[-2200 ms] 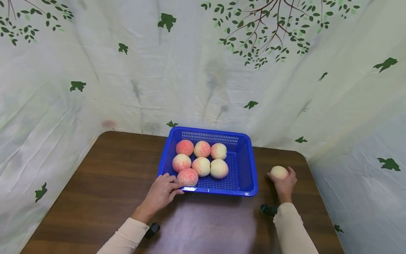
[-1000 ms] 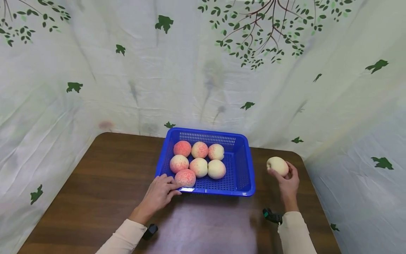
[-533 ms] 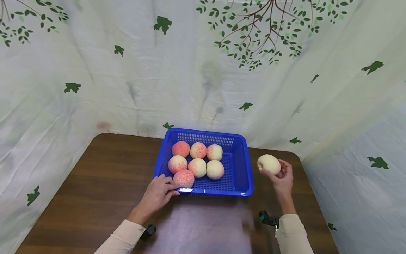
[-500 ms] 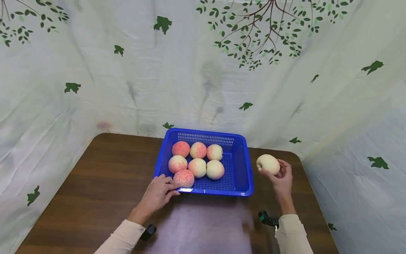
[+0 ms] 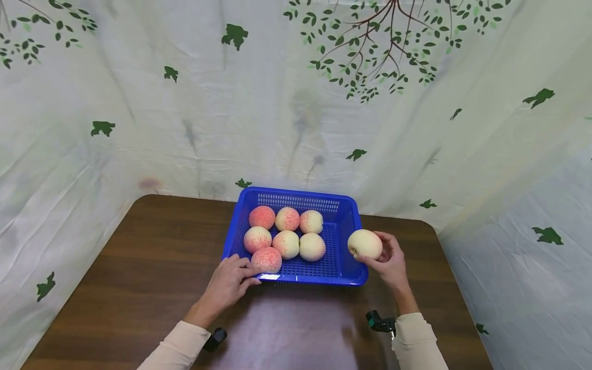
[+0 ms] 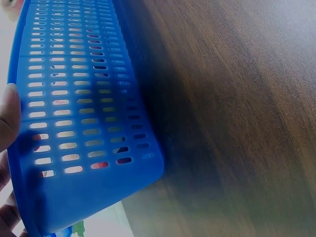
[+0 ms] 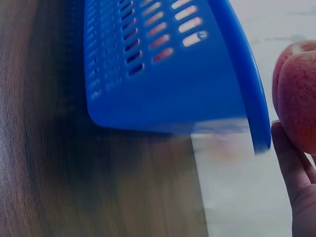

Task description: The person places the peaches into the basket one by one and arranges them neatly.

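My right hand [image 5: 392, 259] grips a pale peach [image 5: 365, 244] above the right rim of a blue plastic basket [image 5: 349, 280]. In the right wrist view that same peach [image 7: 300, 98] shows a redder side, with the thumb [image 7: 289, 158] against it, beside the rim. At the basket's front left corner, my left hand [image 5: 231, 280] pinches the rim, the thumb [image 6: 9, 116] on the outer side in the left wrist view. Several peaches [image 5: 286, 244] lie inside in rows, from red to cream. One reddish peach [image 5: 266, 260] sits right by my left fingers.
The basket stands on a dark brown wooden table [image 5: 139, 288]. Behind and beside it hangs a pale curtain [image 5: 268, 103] printed with leaves and branches. A black device is worn on each wrist, the right one [image 5: 381, 322] partly green.
My right hand has lifted the peach off the table at the right and carried it left to the basket's edge. My left hand keeps its hold on the rim.
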`<state>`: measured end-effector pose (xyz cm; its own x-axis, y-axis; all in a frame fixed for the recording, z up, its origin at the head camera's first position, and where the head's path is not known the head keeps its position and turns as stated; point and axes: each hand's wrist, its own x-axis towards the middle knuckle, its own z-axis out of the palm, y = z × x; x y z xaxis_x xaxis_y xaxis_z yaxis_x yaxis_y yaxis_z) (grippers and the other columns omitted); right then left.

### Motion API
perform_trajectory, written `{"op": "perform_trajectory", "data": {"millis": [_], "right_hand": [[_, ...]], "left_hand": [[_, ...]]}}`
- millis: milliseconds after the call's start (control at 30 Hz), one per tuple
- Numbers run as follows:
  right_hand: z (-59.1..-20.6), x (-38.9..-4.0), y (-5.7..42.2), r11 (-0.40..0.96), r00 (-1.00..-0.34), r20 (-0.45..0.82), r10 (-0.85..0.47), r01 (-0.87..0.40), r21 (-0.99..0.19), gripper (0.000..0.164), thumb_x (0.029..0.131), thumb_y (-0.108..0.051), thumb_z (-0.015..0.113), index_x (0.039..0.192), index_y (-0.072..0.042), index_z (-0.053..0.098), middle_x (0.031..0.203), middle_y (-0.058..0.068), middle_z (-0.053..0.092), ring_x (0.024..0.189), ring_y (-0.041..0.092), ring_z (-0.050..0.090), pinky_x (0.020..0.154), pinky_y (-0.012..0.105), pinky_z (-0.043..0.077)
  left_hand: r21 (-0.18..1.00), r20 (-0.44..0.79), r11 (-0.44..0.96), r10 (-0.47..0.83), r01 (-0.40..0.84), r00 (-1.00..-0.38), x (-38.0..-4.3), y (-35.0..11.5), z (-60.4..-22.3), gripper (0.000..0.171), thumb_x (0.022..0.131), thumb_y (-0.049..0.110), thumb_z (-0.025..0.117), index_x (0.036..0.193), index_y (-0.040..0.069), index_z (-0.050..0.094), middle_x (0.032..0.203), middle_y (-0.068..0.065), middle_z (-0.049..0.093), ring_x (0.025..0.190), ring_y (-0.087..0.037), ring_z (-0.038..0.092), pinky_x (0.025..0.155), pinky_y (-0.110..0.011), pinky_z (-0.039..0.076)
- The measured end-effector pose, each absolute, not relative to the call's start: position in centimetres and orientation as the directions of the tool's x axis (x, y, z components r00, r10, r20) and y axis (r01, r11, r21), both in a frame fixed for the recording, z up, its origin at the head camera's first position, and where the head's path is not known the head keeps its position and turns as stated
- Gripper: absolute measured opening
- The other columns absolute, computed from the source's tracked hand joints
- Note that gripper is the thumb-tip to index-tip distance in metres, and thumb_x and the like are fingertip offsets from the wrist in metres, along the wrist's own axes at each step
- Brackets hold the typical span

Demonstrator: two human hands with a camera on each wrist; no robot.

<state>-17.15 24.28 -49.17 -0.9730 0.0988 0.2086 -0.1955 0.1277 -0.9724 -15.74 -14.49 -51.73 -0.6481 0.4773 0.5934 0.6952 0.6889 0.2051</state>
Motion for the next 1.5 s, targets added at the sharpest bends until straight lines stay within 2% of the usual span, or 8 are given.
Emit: {"op": "perform_trajectory", "data": {"millis": [233, 467, 567, 800, 1233, 1500], "right_hand": [[-49.6, -17.7, 23.1, 0.222, -0.965, 0.256, -0.061, -0.263, -0.939, 0.067, 0.07, 0.009, 0.08, 0.13, 0.004, 0.05, 0.124, 0.02, 0.056, 0.101, 0.012, 0.06, 0.086, 0.022, 0.05], [-49.6, -18.2, 22.0, 0.396, -0.961, 0.19, -0.199, -0.256, -0.882, 0.069, 0.069, -0.009, 0.087, 0.13, -0.006, 0.055, 0.123, 0.016, 0.059, 0.102, 0.026, 0.058, 0.086, 0.042, 0.05], [-49.7, -18.5, 21.6, 0.454, -0.956, 0.147, -0.252, -0.251, -0.855, 0.07, 0.069, -0.013, 0.088, 0.131, -0.006, 0.055, 0.123, 0.015, 0.06, 0.102, 0.029, 0.059, 0.086, 0.043, 0.05], [-49.6, -19.2, 21.0, 0.554, -0.937, 0.058, -0.345, -0.252, -0.793, 0.068, 0.067, -0.017, 0.087, 0.127, -0.009, 0.058, 0.121, 0.01, 0.061, 0.101, 0.025, 0.058, 0.086, 0.042, 0.048], [-48.4, -21.2, 19.9, 0.667, -0.866, -0.15, -0.477, -0.245, -0.704, 0.059, 0.067, -0.009, 0.083, 0.121, -0.011, 0.06, 0.112, 0.004, 0.062, 0.098, 0.023, 0.054, 0.087, 0.044, 0.046], [-48.2, -22.0, 19.4, 0.716, -0.839, -0.248, -0.485, -0.218, -0.663, 0.054, 0.065, -0.005, 0.08, 0.116, -0.011, 0.061, 0.107, 0.004, 0.061, 0.094, 0.022, 0.053, 0.084, 0.041, 0.045]], "left_hand": [[0.192, 0.614, 0.681, 0.478, 0.706, -0.628, -15.9, -14.6, -51.7, 0.022, 0.06, 0.02, 0.089, 0.077, 0.014, 0.078, 0.071, 0.009, 0.057, 0.063, -0.011, 0.039, 0.058, -0.025, 0.03], [0.193, 0.611, 0.684, 0.477, 0.703, -0.632, -15.7, -14.7, -51.7, 0.023, 0.06, 0.02, 0.089, 0.078, 0.012, 0.078, 0.072, 0.008, 0.056, 0.064, -0.012, 0.038, 0.058, -0.025, 0.029], [0.198, 0.608, 0.685, 0.476, 0.701, -0.636, -15.7, -14.8, -51.8, 0.022, 0.06, 0.019, 0.089, 0.078, 0.012, 0.078, 0.072, 0.008, 0.056, 0.064, -0.012, 0.038, 0.058, -0.025, 0.029], [0.202, 0.611, 0.678, 0.477, 0.707, -0.632, -15.7, -14.7, -51.8, 0.022, 0.061, 0.019, 0.089, 0.079, 0.012, 0.078, 0.072, 0.008, 0.056, 0.064, -0.012, 0.039, 0.058, -0.026, 0.029], [0.191, 0.614, 0.679, 0.481, 0.709, -0.625, -15.8, -14.5, -52.1, 0.019, 0.063, 0.023, 0.087, 0.078, 0.015, 0.078, 0.073, 0.009, 0.056, 0.065, -0.012, 0.04, 0.058, -0.026, 0.029], [0.188, 0.614, 0.681, 0.481, 0.708, -0.626, -15.8, -14.5, -52.1, 0.018, 0.065, 0.025, 0.086, 0.078, 0.014, 0.078, 0.073, 0.009, 0.055, 0.065, -0.012, 0.039, 0.058, -0.025, 0.029]]}}
